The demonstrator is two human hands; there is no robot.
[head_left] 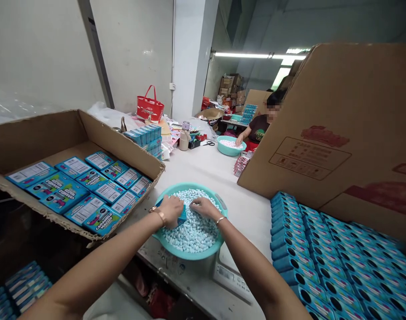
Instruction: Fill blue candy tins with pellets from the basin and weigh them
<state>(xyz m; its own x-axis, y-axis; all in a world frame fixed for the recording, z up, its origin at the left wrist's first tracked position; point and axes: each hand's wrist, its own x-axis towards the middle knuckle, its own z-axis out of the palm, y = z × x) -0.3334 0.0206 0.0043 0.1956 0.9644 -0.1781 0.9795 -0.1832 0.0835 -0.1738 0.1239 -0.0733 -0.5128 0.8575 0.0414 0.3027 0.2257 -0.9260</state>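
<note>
A turquoise basin (189, 256) full of small pale blue and white candies (192, 233) stands in front of me. My left hand (171, 210) is closed around a blue box (182, 216) at the basin's left side, low against the candies. The hand covers most of that box, so its opening is hidden. To the right, my right hand (204, 208) rests in the candies with its fingers curled down and drawn together. Its palm faces away from view, and how many candies it holds cannot be seen.
At left, a cardboard box (122, 149) contains blue packs (78, 191). Rows of blue boxes with dark round holes (326, 266) fill the right, before a tall cardboard panel (363, 111). A white scale (232, 278) sits beside the basin. Across the table, a person (256, 129) reaches into another basin (227, 151).
</note>
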